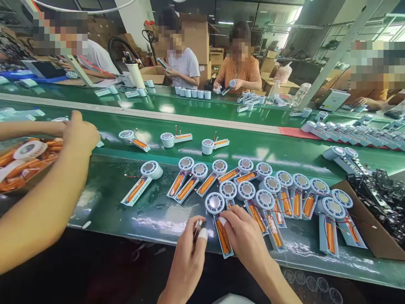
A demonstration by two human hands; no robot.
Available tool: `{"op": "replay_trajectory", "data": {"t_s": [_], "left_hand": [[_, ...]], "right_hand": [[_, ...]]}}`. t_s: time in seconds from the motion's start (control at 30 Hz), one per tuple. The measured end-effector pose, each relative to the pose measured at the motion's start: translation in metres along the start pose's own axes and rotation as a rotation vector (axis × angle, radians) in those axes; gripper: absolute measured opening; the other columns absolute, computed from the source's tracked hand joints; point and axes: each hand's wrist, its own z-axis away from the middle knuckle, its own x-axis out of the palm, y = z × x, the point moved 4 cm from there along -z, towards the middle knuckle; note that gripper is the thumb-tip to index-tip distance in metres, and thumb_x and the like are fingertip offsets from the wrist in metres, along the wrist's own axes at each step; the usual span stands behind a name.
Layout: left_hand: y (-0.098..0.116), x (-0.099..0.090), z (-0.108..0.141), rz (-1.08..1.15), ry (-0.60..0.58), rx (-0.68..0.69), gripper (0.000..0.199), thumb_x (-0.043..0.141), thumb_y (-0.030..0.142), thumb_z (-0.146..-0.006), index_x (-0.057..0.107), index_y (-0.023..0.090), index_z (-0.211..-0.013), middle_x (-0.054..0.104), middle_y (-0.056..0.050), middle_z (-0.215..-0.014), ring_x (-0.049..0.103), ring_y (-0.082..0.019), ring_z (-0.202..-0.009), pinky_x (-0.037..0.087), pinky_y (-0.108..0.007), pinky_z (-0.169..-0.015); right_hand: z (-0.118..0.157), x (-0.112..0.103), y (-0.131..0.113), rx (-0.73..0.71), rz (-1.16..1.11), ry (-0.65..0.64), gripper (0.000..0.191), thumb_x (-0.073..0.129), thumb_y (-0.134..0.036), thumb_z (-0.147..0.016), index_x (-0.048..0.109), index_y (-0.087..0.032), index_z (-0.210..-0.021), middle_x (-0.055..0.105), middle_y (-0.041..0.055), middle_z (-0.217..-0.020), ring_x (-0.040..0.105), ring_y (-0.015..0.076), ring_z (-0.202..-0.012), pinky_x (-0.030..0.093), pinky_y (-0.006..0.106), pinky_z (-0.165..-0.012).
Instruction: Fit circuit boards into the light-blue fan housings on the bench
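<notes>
Apparently plastic, round-headed fan (219, 228)

The one view looks from the wearer's head, forward and down across the bench (107, 211). The left hand (191, 253) and right hand (245, 234) sit close at the near side; people (186, 65) beyond the belt (253, 141) appear farther off.

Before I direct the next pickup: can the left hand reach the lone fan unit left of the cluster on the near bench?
Probably yes: only bare bench shows between the left hand and that fan unit. It is pinching a small part, though, so it may need freeing first.
</notes>
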Motion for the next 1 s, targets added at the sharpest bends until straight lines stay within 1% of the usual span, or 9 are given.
{"op": "replay_trajectory", "data": {"t_s": [0.1, 0.23, 0.33, 0.43, 0.53, 0.7, 0.83, 0.9, 1.0], "left_hand": [[0.01, 0.005, -0.005, 0.024, -0.01, 0.072, 0.021, 0.05, 0.032, -0.091, 0.062, 0.022, -0.105, 0.069, -0.003, -0.078, 0.068, -0.02, -0.065, 0.059, -0.03, -0.063], [0.019, 0.014, -0.006, -0.166, 0.031, 0.351, 0.034, 0.046, 0.015, -0.091, 0.061, 0.023, -0.12, 0.069, -0.007, -0.096, 0.071, -0.021, -0.081, 0.058, -0.029, -0.07], [0.03, 0.025, -0.006, -0.417, -0.032, 0.537, 0.055, 0.043, 0.0, -0.084, 0.059, 0.028, -0.128, 0.068, -0.006, -0.103, 0.072, -0.019, -0.075, 0.054, -0.025, -0.059], [0.041, 0.03, -0.009, -0.61, -0.103, 0.58, 0.057, 0.046, -0.004, -0.08, 0.061, 0.026, -0.126, 0.068, -0.005, -0.103, 0.072, -0.02, -0.069, 0.052, -0.026, -0.051], [0.045, 0.031, -0.011, -0.719, -0.152, 0.595, 0.049, 0.048, -0.003, -0.081, 0.064, 0.023, -0.119, 0.067, -0.004, -0.095, 0.073, -0.022, -0.068, 0.05, -0.027, -0.047], [0.03, 0.027, -0.007, -0.653, -0.089, 0.617, 0.039, 0.043, -0.001, -0.08, 0.064, 0.022, -0.104, 0.07, -0.004, -0.09, 0.071, -0.022, -0.065, 0.05, -0.028, -0.051], [0.014, 0.017, -0.001, -0.263, 0.064, 0.454, 0.023, 0.047, 0.012, -0.088, 0.066, 0.022, -0.096, 0.073, -0.004, -0.085, 0.072, -0.02, -0.075, 0.053, -0.026, -0.066], [0.006, 0.015, 0.0, -0.045, 0.081, 0.229, 0.016, 0.055, 0.025, -0.091, 0.069, 0.022, -0.088, 0.073, -0.003, -0.082, 0.07, -0.019, -0.074, 0.053, -0.026, -0.069], [-0.004, 0.019, 0.004, 0.237, 0.017, -0.145, 0.024, 0.061, 0.039, -0.086, 0.074, 0.019, -0.084, 0.064, 0.0, -0.065, 0.057, -0.015, -0.056, 0.044, -0.024, -0.054]], "right_hand": [[0.0, -0.002, 0.004, 0.003, -0.051, -0.035, 0.024, 0.041, -0.017, -0.101, 0.064, -0.022, -0.102, 0.069, 0.0059, -0.098, 0.067, 0.0193, -0.084, 0.052, 0.029, -0.073], [0.003, -0.004, 0.013, 0.082, -0.075, -0.138, 0.03, 0.042, -0.014, -0.097, 0.059, -0.022, -0.12, 0.071, 0.0054, -0.104, 0.069, 0.0202, -0.086, 0.054, 0.031, -0.073], [0.008, -0.003, 0.016, 0.093, -0.177, -0.177, 0.04, 0.039, -0.012, -0.096, 0.054, -0.022, -0.131, 0.071, 0.0073, -0.117, 0.069, 0.0213, -0.1, 0.055, 0.033, -0.083], [0.013, -0.006, 0.017, 0.138, -0.277, -0.123, 0.038, 0.039, -0.013, -0.098, 0.056, -0.022, -0.131, 0.07, 0.0078, -0.118, 0.068, 0.0204, -0.104, 0.054, 0.033, -0.089], [0.016, -0.01, 0.018, 0.227, -0.338, -0.075, 0.032, 0.043, -0.02, -0.1, 0.058, -0.022, -0.129, 0.072, 0.006, -0.106, 0.068, 0.0189, -0.088, 0.055, 0.032, -0.08], [0.018, -0.012, 0.02, 0.266, -0.372, -0.046, 0.028, 0.046, -0.023, -0.1, 0.06, -0.023, -0.124, 0.072, 0.0039, -0.095, 0.066, 0.0171, -0.075, 0.055, 0.028, -0.069], [0.025, -0.014, 0.021, 0.213, -0.2, 0.025, 0.032, 0.043, -0.015, -0.098, 0.061, -0.023, -0.123, 0.072, 0.0074, -0.106, 0.069, 0.0214, -0.09, 0.057, 0.033, -0.077], [0.026, -0.019, 0.011, 0.128, -0.09, 0.075, 0.034, 0.04, -0.011, -0.097, 0.062, -0.022, -0.121, 0.07, 0.0099, -0.113, 0.068, 0.0246, -0.099, 0.057, 0.036, -0.081], [0.024, -0.022, -0.013, -0.065, -0.058, 0.079, 0.037, 0.04, -0.007, -0.095, 0.06, -0.02, -0.123, 0.069, 0.0113, -0.118, 0.066, 0.0256, -0.105, 0.057, 0.038, -0.085]]}}
